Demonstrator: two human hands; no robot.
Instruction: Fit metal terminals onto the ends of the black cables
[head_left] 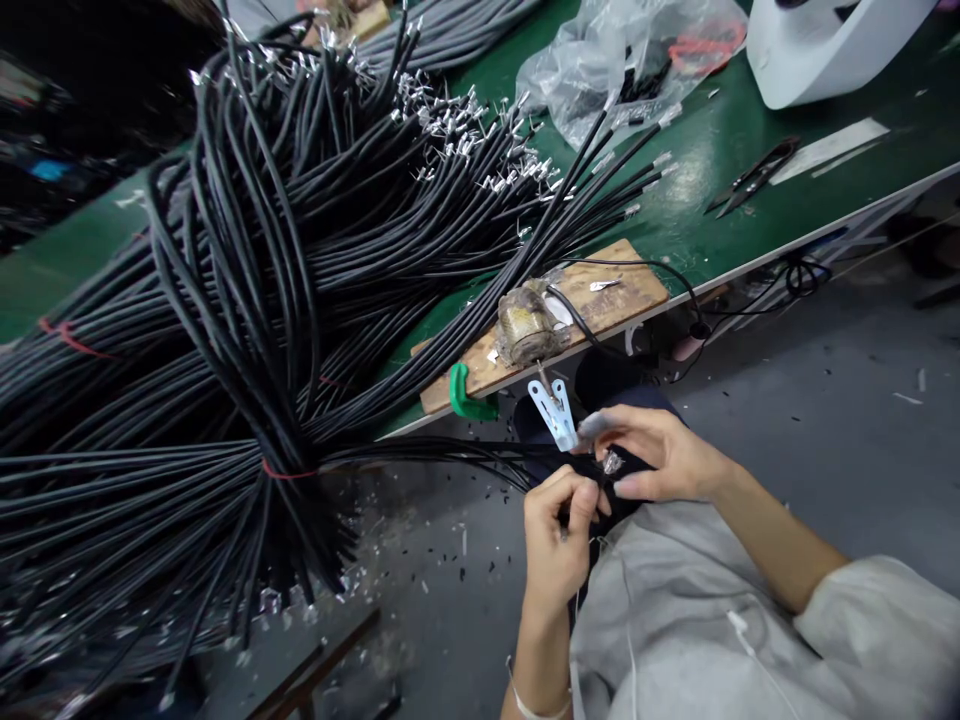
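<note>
My left hand (559, 530) is closed, thumb against fingers, on a small bundle of black cables (480, 452) that runs in from the left. Silvery cable ends (613, 462) stick out just past its fingertips. My right hand (667, 455) is beside those ends, its thumb and fingers apart on either side of them. A light blue clothespin-like clip (553, 412) hangs from the metal shaft of a small motor-like device (523, 325), close to my right fingertips. That device is fixed on a wooden board (626, 285) at the table edge.
A large heap of black cables (247, 250) with silvery ends covers the left, partly tied with red string (289, 472). A green clamp (471, 393) grips the board's edge. Thread snips (754, 178), a clear plastic bag (592, 60) and a white plastic object (825, 60) are on the green table (720, 235).
</note>
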